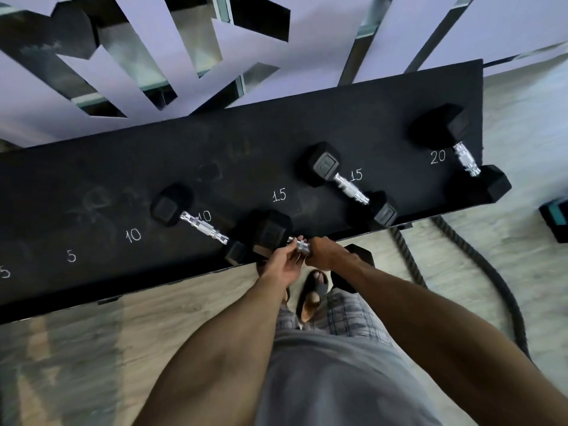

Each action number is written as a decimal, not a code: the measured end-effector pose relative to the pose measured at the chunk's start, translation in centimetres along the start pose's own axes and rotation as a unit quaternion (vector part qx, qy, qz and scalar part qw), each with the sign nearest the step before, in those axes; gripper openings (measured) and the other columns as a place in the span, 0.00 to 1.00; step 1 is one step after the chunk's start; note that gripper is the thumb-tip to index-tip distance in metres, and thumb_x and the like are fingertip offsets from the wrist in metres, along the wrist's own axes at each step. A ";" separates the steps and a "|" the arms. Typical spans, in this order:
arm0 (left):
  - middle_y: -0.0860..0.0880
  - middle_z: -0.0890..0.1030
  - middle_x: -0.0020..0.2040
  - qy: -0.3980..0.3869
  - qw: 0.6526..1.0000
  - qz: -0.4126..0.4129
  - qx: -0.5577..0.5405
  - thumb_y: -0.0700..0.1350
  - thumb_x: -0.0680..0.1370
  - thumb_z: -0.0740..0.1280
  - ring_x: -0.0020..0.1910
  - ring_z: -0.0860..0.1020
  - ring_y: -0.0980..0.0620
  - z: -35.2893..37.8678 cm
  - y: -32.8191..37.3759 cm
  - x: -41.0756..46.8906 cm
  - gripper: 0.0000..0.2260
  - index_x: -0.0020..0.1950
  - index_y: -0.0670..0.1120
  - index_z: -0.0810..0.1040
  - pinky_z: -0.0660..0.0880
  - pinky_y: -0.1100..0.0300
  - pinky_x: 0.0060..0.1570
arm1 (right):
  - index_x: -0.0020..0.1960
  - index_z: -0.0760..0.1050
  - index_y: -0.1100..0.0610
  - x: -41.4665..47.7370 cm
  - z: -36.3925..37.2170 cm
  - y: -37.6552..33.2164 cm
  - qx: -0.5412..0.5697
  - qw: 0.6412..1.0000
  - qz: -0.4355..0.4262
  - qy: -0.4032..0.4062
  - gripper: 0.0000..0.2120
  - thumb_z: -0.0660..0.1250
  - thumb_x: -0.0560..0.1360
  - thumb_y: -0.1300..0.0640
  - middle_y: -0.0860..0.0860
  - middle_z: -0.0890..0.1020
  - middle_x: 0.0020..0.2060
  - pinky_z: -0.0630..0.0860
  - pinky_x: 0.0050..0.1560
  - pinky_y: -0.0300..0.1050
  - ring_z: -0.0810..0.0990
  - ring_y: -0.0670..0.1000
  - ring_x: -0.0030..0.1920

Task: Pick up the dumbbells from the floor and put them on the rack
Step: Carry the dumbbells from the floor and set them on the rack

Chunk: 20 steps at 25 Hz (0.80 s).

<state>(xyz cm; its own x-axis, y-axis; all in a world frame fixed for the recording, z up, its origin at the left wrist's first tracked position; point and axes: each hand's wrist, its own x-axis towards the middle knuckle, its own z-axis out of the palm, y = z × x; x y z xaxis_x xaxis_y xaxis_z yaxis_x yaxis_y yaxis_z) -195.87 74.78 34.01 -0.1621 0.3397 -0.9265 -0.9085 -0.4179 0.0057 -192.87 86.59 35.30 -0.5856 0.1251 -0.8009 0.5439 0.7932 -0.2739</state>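
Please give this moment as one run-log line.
left hand and right hand grip dumbbell handle | far head over rack | near head past edge

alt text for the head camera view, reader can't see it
A left hand and a right hand grip the chrome handle of a black hex-headed dumbbell at the front edge of a long black rack shelf chalked with weight numbers. Three more lie on it: the dumbbell by 10, the dumbbell by 15, the dumbbell by 20.
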 end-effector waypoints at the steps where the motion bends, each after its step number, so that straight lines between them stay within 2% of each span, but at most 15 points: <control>1: 0.45 0.85 0.33 0.003 1.000 0.001 -0.018 0.36 0.81 0.62 0.47 0.79 0.48 1.0 0.7 0.5 0.07 0.45 0.38 0.78 0.69 0.55 0.67 | 0.56 0.78 0.62 1.1 -1.2 0.1 -0.015 1.000 -0.009 -0.009 0.16 0.68 0.71 0.56 0.60 0.83 0.52 0.76 0.48 0.47 0.81 0.61 0.55; 6: 0.45 0.85 0.34 0.024 0.996 0.017 -0.083 0.37 0.80 0.63 0.44 0.82 0.49 3.3 2.8 2.2 0.06 0.47 0.39 0.79 0.75 0.56 0.59 | 0.58 0.76 0.62 4.5 -4.9 -0.4 -0.077 0.995 -0.060 -0.037 0.15 0.67 0.73 0.57 0.60 0.83 0.52 0.75 0.45 0.47 0.82 0.60 0.52; 9: 0.44 0.85 0.35 0.028 0.989 0.036 -0.143 0.36 0.80 0.63 0.48 0.79 0.48 4.2 3.6 2.7 0.06 0.47 0.38 0.79 0.71 0.56 0.65 | 0.58 0.75 0.61 6.4 -6.3 -0.8 -0.110 0.987 -0.090 -0.069 0.15 0.67 0.73 0.57 0.59 0.83 0.51 0.74 0.43 0.46 0.83 0.59 0.51; 14: 0.43 0.81 0.47 0.034 0.980 0.048 -0.190 0.33 0.80 0.62 0.49 0.79 0.48 4.2 4.4 4.4 0.06 0.49 0.36 0.79 0.69 0.57 0.69 | 0.58 0.75 0.59 8.9 -7.4 -1.6 -0.151 0.979 -0.118 -0.076 0.13 0.67 0.75 0.56 0.58 0.83 0.50 0.77 0.46 0.48 0.83 0.58 0.52; 17: 0.44 0.81 0.47 0.034 0.978 0.050 -0.200 0.30 0.79 0.61 0.50 0.78 0.48 3.7 4.9 5.4 0.07 0.49 0.37 0.78 0.66 0.56 0.72 | 0.58 0.75 0.58 10.0 -7.5 -2.0 -0.153 0.977 -0.122 -0.080 0.12 0.66 0.76 0.56 0.58 0.83 0.50 0.75 0.43 0.46 0.83 0.58 0.51; 20: 0.44 0.85 0.42 0.032 0.979 0.052 -0.192 0.29 0.79 0.58 0.50 0.79 0.48 3.9 5.5 5.8 0.10 0.48 0.36 0.78 0.67 0.56 0.70 | 0.58 0.74 0.59 10.8 -7.5 -1.9 -0.141 0.980 -0.113 -0.086 0.12 0.65 0.76 0.56 0.58 0.82 0.51 0.73 0.42 0.46 0.83 0.59 0.51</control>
<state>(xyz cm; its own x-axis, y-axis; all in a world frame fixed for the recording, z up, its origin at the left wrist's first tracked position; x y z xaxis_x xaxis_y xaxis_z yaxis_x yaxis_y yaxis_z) -203.27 77.75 30.09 -0.2092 0.2299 -0.9505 -0.6745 -0.7376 -0.0300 -204.72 90.90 31.11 -0.5482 -0.1566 -0.8215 0.2096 0.9253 -0.3162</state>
